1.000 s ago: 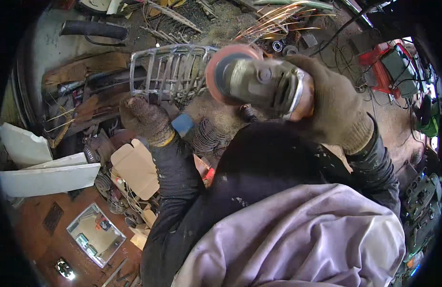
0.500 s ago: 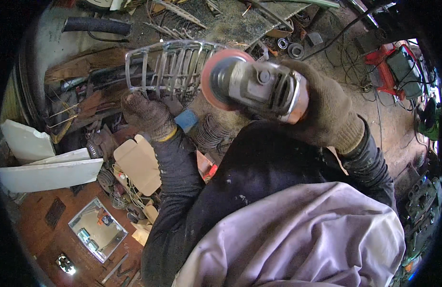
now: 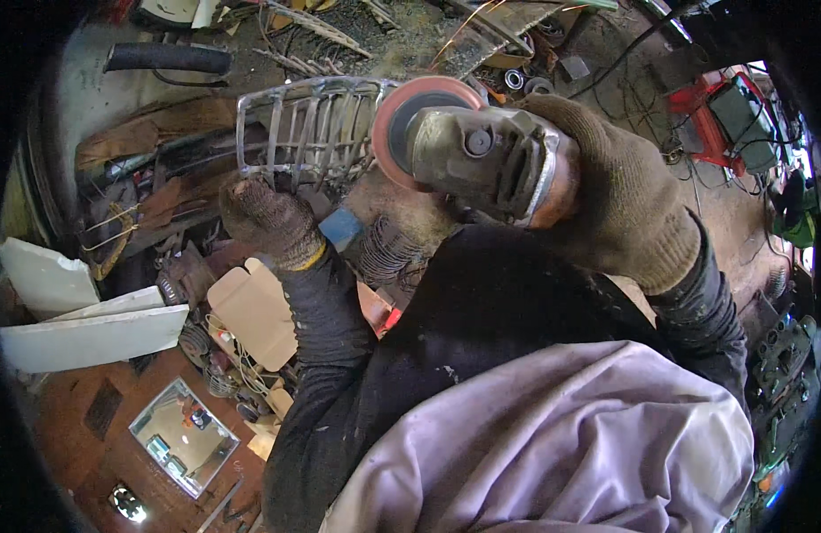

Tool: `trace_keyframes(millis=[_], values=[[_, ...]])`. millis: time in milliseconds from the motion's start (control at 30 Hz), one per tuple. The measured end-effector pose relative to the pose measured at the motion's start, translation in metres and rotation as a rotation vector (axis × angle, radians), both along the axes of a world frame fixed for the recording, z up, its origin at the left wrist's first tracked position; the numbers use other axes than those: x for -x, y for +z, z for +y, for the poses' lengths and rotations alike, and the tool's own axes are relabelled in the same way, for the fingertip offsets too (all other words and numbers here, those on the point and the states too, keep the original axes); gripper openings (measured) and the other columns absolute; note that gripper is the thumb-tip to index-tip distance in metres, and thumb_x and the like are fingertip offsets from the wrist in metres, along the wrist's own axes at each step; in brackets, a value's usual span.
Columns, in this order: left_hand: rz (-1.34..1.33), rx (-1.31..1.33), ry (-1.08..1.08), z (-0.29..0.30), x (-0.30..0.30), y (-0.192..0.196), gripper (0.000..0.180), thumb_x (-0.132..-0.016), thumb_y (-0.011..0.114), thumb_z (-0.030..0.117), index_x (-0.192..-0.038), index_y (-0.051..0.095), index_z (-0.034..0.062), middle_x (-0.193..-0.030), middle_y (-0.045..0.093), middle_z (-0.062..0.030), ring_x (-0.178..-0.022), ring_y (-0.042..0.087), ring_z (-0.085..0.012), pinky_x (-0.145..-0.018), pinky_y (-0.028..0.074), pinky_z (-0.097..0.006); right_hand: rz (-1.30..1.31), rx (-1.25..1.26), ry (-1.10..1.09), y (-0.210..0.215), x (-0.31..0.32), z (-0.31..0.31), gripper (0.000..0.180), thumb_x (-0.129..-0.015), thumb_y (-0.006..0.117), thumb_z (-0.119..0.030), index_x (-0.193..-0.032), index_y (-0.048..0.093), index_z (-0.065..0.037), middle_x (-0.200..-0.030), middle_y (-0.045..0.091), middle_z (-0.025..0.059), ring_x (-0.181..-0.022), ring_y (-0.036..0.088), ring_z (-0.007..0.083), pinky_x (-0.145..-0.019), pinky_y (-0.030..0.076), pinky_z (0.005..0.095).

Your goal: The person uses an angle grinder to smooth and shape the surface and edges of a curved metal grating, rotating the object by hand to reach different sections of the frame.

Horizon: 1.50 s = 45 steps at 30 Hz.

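My right hand (image 3: 628, 191), in a brown knit glove, is wrapped round an angle grinder (image 3: 482, 164) with a worn metal gear head. Its reddish disc (image 3: 397, 133) overlaps the right end of a welded metal grille (image 3: 314, 124) of thin bars; whether they touch is hidden. My left hand (image 3: 270, 222), gloved alike, is closed on the lower left edge of the grille, its thumb end near the bars. Thin orange streaks show beyond the disc.
Left of me lie white boards (image 3: 95, 333), a cardboard piece (image 3: 255, 315) and a framed mirror (image 3: 184, 435). Coiled wire (image 3: 388, 249) and a blue block (image 3: 340, 228) sit below the grille. A red and grey machine (image 3: 726, 120) with cables stands far right.
The grinder has risen a little and looks larger, its disc higher against the grille's right end. My right forearm has shifted slightly right. My left hand keeps its hold on the grille.
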State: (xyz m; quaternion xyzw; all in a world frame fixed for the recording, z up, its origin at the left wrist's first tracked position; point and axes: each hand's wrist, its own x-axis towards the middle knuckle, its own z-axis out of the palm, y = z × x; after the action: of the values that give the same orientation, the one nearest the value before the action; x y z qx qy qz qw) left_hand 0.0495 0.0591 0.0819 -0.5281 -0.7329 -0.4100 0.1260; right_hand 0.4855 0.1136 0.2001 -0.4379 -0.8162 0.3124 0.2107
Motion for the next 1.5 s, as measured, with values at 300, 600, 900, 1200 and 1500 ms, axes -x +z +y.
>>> trace_keyframes(millis=[300, 600, 900, 1200, 1500], values=[[-0.101, -0.165, 0.019, 0.020, -0.070, 0.042, 0.039, -0.101, 0.055, 0.036, -0.089, 0.063, -0.0003, -0.082, 0.065, -0.0136, -0.072, 0.064, -0.0272, -0.066, 0.050, -0.040, -0.051, 0.138, 0.053, 0.006, -0.001, 0.005, 0.096, -0.057, 0.093, -0.022, -0.142, 0.051, -0.008, -0.121, 0.070, 0.0182, -0.113, 0.068, 0.0378, -0.096, 0.056, 0.0438], [-0.011, 0.015, 0.158, 0.014, -0.046, 0.037, 0.028, -0.085, 0.073, 0.013, -0.107, 0.061, 0.0008, -0.099, 0.066, -0.0203, -0.090, 0.065, -0.0428, -0.074, 0.050, -0.051, 0.212, 0.084, 0.007, -0.033, 0.016, -0.006, 0.086, -0.064, 0.094, -0.024, -0.140, 0.054, -0.011, -0.119, 0.071, 0.0156, -0.109, 0.071, 0.0331, -0.092, 0.057, 0.0413], [0.734, -0.041, 0.157, 0.015, -0.039, 0.037, 0.044, -0.081, 0.079, 0.017, -0.118, 0.060, -0.0009, -0.109, 0.064, -0.0226, -0.097, 0.064, -0.0441, -0.081, 0.051, -0.054, 0.365, 0.109, -0.011, -0.042, 0.030, -0.008, 0.084, -0.065, 0.091, -0.024, -0.139, 0.054, -0.010, -0.117, 0.069, 0.0163, -0.108, 0.069, 0.0367, -0.090, 0.058, 0.0437], [0.484, -0.005, 0.228, 0.011, -0.020, 0.019, 0.051, -0.091, 0.074, 0.027, -0.130, 0.056, -0.0017, -0.125, 0.063, -0.0231, -0.113, 0.061, -0.0409, -0.094, 0.050, -0.051, 0.545, 0.118, -0.010, -0.052, 0.036, -0.008, 0.084, -0.063, 0.091, -0.021, -0.138, 0.054, -0.009, -0.115, 0.069, 0.0176, -0.106, 0.070, 0.0364, -0.089, 0.058, 0.0429], [0.655, 0.027, 0.241, 0.009, -0.034, 0.029, 0.041, -0.096, 0.068, 0.026, -0.125, 0.058, -0.0004, -0.125, 0.063, -0.0244, -0.106, 0.064, -0.0420, -0.088, 0.053, -0.051, 0.441, 0.099, 0.007, -0.041, 0.033, -0.002, 0.084, -0.064, 0.092, -0.021, -0.138, 0.053, -0.008, -0.117, 0.069, 0.0177, -0.108, 0.070, 0.0359, -0.091, 0.058, 0.0419]])
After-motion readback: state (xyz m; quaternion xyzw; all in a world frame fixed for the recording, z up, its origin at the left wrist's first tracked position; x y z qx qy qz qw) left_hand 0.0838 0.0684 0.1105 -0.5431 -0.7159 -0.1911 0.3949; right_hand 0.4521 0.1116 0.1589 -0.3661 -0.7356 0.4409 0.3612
